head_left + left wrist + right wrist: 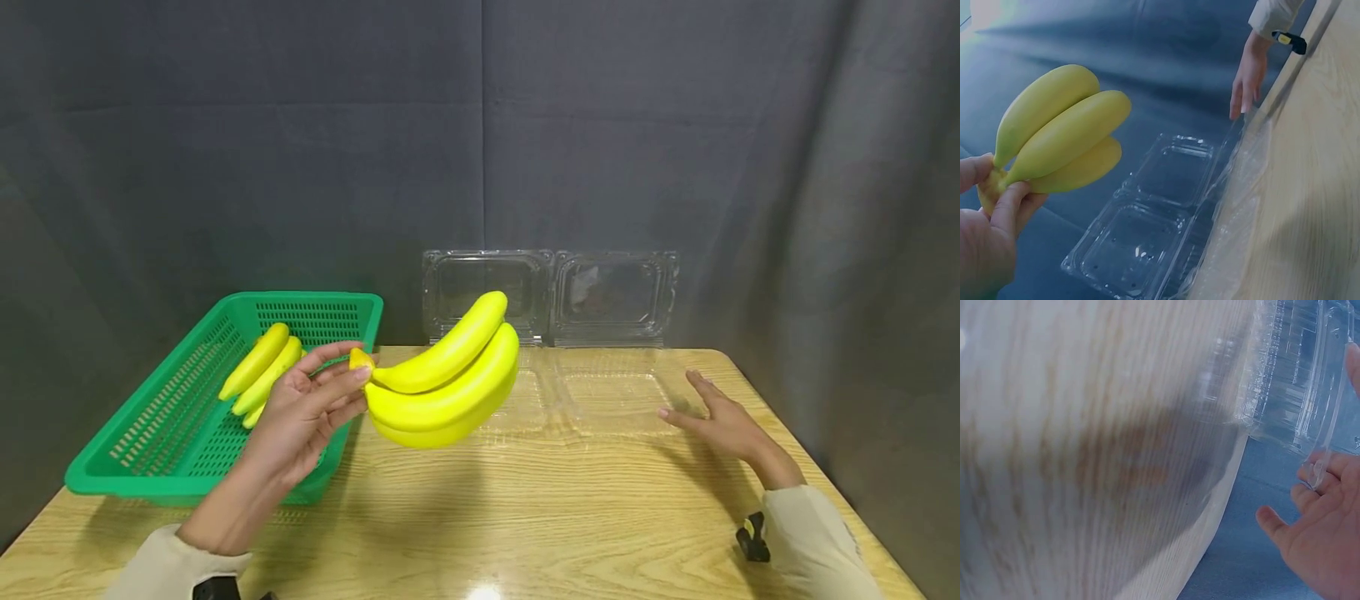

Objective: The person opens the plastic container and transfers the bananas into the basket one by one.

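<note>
My left hand pinches a bunch of yellow bananas by its stem, holding it up over the table beside the basket. In the left wrist view three bananas of the bunch fan out from the stem between thumb and fingers. Two clear plastic clamshell boxes stand side by side at the back of the table, lids raised. The right hand holds nothing, fingers and thumb spread apart, close to the right-hand box.
A green plastic basket with slotted walls stands on the left of the table, more bananas lying inside it. The wooden table runs to a grey curtain at the back and right.
</note>
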### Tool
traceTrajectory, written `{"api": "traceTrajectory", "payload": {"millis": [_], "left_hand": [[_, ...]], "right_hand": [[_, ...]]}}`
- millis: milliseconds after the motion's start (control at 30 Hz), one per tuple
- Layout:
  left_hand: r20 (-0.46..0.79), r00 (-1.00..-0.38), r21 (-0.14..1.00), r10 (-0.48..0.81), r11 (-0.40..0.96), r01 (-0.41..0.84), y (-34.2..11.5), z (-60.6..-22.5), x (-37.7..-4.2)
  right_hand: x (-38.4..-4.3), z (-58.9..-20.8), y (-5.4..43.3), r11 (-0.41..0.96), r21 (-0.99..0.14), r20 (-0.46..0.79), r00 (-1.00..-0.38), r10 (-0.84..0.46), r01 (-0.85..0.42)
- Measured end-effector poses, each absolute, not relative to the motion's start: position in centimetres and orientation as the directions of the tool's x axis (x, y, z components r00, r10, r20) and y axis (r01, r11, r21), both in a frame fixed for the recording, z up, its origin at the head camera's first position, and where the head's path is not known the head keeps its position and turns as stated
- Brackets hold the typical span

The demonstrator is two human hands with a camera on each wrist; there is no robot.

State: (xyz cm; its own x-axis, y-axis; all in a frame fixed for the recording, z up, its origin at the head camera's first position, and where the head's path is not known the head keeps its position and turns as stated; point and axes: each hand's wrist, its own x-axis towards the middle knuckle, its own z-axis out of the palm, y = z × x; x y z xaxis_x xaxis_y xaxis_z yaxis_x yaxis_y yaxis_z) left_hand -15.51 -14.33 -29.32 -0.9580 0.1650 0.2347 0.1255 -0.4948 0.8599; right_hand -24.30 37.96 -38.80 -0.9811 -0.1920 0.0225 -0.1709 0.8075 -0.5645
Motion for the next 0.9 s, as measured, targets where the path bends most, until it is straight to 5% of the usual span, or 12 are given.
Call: {"api": "traceTrajectory", "payload": {"millis": [900], "left_hand": [[0.253,-0.965,0.739,0.064,-0.657,0.15,-19.9,-28.5,-14.3]], "right_hand": [[-24.1,-38.7,37.9,0.803,-0.573,0.01,-0.981,-0.193,-0.164]]}}
